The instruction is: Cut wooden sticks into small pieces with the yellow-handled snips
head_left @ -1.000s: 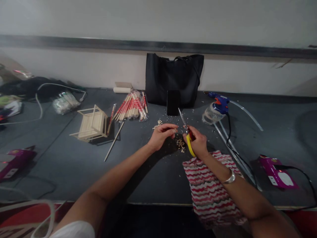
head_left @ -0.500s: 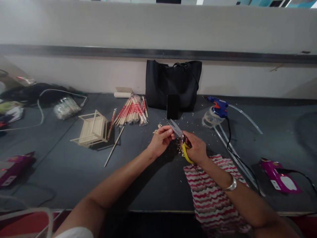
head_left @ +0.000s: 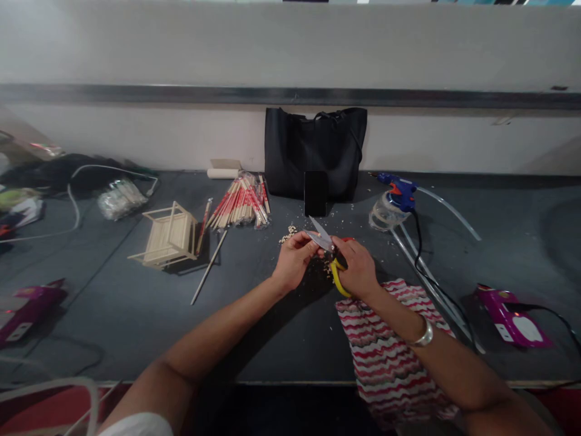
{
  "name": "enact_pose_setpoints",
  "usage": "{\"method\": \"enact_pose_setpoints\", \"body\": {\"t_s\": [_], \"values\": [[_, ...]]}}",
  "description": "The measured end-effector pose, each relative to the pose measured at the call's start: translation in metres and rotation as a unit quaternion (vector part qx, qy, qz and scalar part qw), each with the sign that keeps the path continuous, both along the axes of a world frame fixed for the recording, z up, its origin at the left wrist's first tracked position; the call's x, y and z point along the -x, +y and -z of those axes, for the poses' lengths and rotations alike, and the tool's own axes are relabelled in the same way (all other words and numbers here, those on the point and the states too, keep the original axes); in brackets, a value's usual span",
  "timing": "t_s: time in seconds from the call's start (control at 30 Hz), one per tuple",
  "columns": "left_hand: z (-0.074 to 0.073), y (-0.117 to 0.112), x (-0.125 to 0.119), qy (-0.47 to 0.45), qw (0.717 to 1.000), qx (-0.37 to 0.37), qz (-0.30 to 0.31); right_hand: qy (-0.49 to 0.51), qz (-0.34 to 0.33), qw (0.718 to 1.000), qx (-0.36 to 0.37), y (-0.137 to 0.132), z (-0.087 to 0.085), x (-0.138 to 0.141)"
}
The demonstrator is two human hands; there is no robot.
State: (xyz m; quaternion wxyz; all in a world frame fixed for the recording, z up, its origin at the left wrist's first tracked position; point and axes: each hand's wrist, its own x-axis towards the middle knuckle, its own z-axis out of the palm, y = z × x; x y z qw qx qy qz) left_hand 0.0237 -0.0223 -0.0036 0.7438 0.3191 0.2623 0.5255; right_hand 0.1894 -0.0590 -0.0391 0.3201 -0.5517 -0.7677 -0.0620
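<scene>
My right hand [head_left: 358, 269] grips a pair of cutters [head_left: 327, 251] with yellow and red handles, its metal blades pointing up and left. My left hand [head_left: 295, 257] is pinched at the blade tips, holding a small piece I cannot make out. Small wood chips [head_left: 287, 232] lie scattered on the dark table [head_left: 136, 303] under and behind both hands. A red and white striped cloth [head_left: 385, 345] lies under my right forearm.
A black bag [head_left: 315, 148] with a phone [head_left: 315, 192] leaning on it stands at the wall. Left of it lie wrapped chopsticks [head_left: 240, 206], a loose stick [head_left: 209, 266] and a small stick-built frame [head_left: 167, 235]. A blue glue gun [head_left: 397, 189] and magenta tools [head_left: 511, 315] are at right.
The cutters tilted from pointing up to pointing left toward my left fingers, and both hands drew closer together. The view shifted slightly downward.
</scene>
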Motion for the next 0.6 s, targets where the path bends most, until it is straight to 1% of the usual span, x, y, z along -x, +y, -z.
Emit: {"method": "enact_pose_setpoints", "body": {"t_s": [0.27, 0.47, 0.6], "values": [[0.0012, -0.0028, -0.0006, 0.035, 0.999, 0.002, -0.021, 0.005, 0.002, 1.0, 0.022, -0.0031, -0.001, 0.0018], [-0.0004, -0.0039, 0.0003, 0.041, 0.999, -0.01, -0.015, 0.006, -0.01, 1.0, 0.013, -0.0036, -0.0002, 0.0018], [-0.001, -0.0051, -0.0006, 0.032, 0.999, 0.001, -0.013, 0.003, -0.006, 1.0, 0.031, -0.004, 0.0024, 0.0009]]}}
